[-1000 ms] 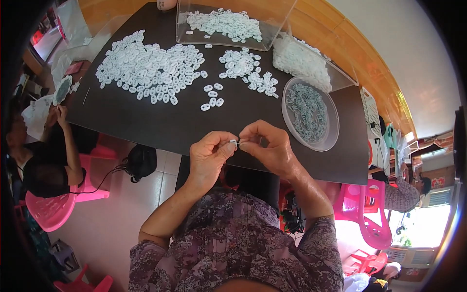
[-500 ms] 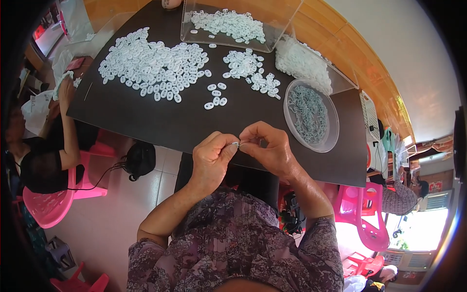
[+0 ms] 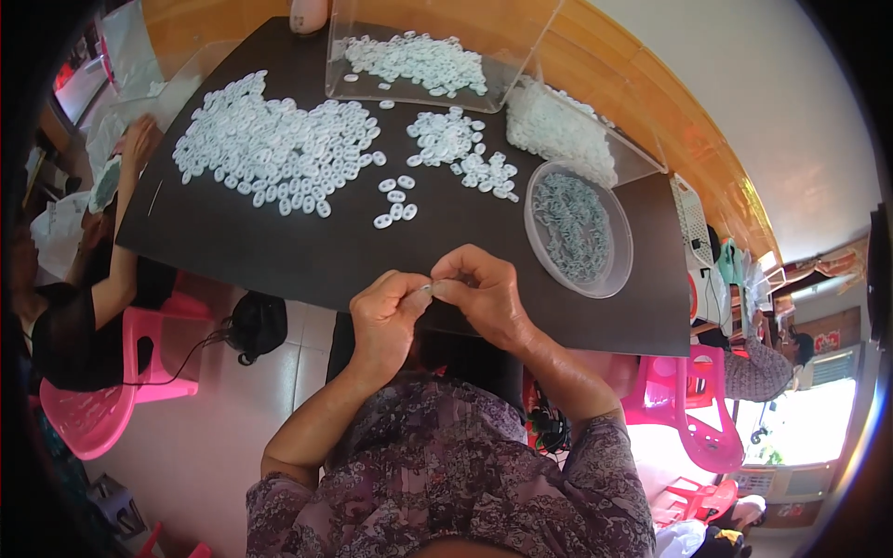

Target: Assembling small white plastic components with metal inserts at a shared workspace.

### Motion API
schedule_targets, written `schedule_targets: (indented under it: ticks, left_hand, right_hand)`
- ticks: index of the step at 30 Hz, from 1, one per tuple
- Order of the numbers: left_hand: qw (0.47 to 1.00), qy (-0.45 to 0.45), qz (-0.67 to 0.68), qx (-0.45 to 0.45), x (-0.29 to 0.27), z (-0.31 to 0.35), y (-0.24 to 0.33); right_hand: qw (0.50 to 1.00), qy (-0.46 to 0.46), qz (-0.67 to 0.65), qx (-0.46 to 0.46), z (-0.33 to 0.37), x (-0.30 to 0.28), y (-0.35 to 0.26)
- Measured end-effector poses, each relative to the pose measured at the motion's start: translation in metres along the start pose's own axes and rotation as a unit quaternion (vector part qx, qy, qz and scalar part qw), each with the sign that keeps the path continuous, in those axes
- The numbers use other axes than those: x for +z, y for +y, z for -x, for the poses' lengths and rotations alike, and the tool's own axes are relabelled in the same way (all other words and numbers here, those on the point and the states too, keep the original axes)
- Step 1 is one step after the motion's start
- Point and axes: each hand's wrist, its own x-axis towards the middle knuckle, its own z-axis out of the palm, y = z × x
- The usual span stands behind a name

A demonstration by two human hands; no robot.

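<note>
My left hand (image 3: 383, 314) pinches a small white oval piece (image 3: 427, 288) in front of the table's near edge. Against it my right hand (image 3: 486, 294) has thumb and forefinger closed; whatever they grip is too small to make out. Beyond my hands, several two-holed white oval plastic pieces (image 3: 396, 197) lie loose on the dark table (image 3: 307, 256). A large heap of the same pieces (image 3: 270, 139) spreads to the left, with a smaller heap (image 3: 445, 137) at the middle. Right of my hands stands a round clear tub (image 3: 625, 265) holding small grey-green parts (image 3: 572, 228).
At the back, a clear bin (image 3: 507, 70) lies with white ovals in it, beside a clear container of white pieces (image 3: 558, 135). A pinkish container (image 3: 308, 15) stands behind. Another person's arm (image 3: 121, 265) is at the left; pink chairs (image 3: 98, 409) flank the table.
My hands have shifted slightly left in the picture, still together at the fingertips. The view has tilted a little, so the table sits lower. The other person's hand at the left has moved.
</note>
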Motion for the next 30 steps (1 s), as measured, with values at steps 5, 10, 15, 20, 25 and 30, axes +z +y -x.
schedule_targets:
  ticks: [5,10,15,20,25,30]
  left_hand:
    - [0.984,-0.016,0.158,-0.077,0.005,-0.008,-0.002]
    - [0.968,-0.014,0.224,-0.114,0.005,-0.016,-0.011]
    - [0.967,-0.017,0.234,-0.099,0.007,-0.018,-0.016]
    - [0.967,-0.012,0.235,-0.101,0.007,-0.018,-0.019]
    - [0.970,-0.016,0.224,-0.095,0.004,-0.017,-0.017]
    - [0.973,-0.016,0.216,-0.086,0.004,-0.016,-0.017]
  right_hand:
    - [0.998,0.006,0.058,-0.017,-0.005,-0.008,-0.006]
    - [0.949,0.093,0.267,-0.137,-0.039,-0.043,0.003]
    - [0.816,0.168,0.496,-0.245,-0.101,-0.073,0.040]
    - [0.765,0.117,0.570,-0.276,-0.107,-0.077,0.059]
    - [0.792,0.141,0.526,-0.277,-0.093,-0.075,0.050]
    - [0.816,0.120,0.505,-0.255,-0.080,-0.064,0.044]
